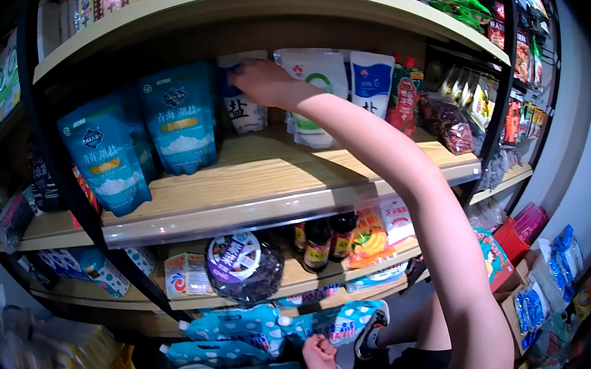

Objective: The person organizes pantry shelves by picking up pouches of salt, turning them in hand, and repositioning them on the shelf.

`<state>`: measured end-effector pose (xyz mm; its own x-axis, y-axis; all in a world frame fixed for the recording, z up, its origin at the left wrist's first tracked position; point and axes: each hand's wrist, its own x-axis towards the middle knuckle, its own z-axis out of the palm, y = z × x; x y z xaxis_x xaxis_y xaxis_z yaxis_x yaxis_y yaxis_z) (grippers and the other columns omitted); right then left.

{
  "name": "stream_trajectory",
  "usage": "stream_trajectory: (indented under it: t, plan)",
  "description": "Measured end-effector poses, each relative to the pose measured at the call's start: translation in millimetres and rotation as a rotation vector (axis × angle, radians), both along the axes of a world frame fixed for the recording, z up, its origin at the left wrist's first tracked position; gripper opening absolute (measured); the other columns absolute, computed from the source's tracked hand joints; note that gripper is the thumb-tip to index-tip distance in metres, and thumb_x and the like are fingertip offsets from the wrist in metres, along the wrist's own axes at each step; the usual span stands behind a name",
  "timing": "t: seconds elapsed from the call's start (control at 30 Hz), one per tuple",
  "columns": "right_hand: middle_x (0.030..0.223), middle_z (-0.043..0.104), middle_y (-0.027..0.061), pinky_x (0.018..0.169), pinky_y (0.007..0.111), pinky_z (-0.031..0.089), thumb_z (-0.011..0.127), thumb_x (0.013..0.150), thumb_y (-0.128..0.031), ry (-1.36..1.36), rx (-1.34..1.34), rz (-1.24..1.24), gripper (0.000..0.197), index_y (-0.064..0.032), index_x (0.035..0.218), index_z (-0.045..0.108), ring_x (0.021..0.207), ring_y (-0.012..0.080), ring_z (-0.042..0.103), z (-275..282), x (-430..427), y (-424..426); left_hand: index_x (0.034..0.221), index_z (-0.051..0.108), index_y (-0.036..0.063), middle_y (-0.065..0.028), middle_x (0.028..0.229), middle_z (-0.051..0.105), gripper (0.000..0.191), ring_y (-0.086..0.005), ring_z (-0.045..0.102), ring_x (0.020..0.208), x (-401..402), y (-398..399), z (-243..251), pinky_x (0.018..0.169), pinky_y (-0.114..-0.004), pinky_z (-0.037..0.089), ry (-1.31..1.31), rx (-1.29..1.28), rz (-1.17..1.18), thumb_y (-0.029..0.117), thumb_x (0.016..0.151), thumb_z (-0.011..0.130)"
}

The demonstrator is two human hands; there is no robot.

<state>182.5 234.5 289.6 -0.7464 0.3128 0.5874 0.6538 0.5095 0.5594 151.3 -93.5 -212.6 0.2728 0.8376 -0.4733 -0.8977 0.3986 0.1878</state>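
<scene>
My right hand (259, 81) reaches to the back of the middle shelf and touches the upper front of a white and blue salt bag (251, 116); its fingertips are partly hidden, so I cannot tell whether they grip it. Left of it stand blue salt pouches (183, 126). A white pouch with a green ring (317, 81) and another white and blue salt bag (373, 78) stand to the right. Low in the view, my left hand (318, 350) is loosely curled with nothing seen in it, in front of a blue detergent bag (341, 321).
A clear plastic strip (277, 213) edges the middle shelf (210, 190). Below it are a round package of dark dried food (247, 266) and dark sauce bottles (317, 246). Black uprights flank the shelves. Open cardboard boxes (510, 313) with blue packets stand at the lower right.
</scene>
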Motion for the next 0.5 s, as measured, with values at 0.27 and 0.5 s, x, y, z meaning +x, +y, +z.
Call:
stream_trajectory:
  t: [0.27, 0.5]
  plan:
    - [0.089, 0.063, 0.0184, 0.071, 0.042, 0.052, 0.053, 0.076, -0.003, 0.008, -0.396, -0.152, 0.020, -0.0003, 0.094, 0.059, 0.085, 0.0329, 0.062, -59, 80, -80, 0.073, 0.051, 0.0108, 0.0013, 0.066, 0.052, 0.016, -0.0128, 0.049, 0.060, 2, -9, 11, 0.056, -0.024, 0.040, 0.068, -0.070, -0.009, 0.025, 0.080, 0.054]
    - [0.092, 0.061, 0.0204, 0.075, 0.042, 0.051, 0.051, 0.075, 0.000, 0.085, -0.462, -0.192, 0.019, 0.0022, 0.093, 0.058, 0.087, 0.0356, 0.060, -82, 90, -78, 0.073, 0.045, 0.0112, 0.0033, 0.057, 0.031, 0.015, -0.0119, 0.030, 0.049, 9, -19, 38, 0.050, -0.027, 0.026, 0.091, -0.081, -0.070, 0.023, 0.081, 0.051]
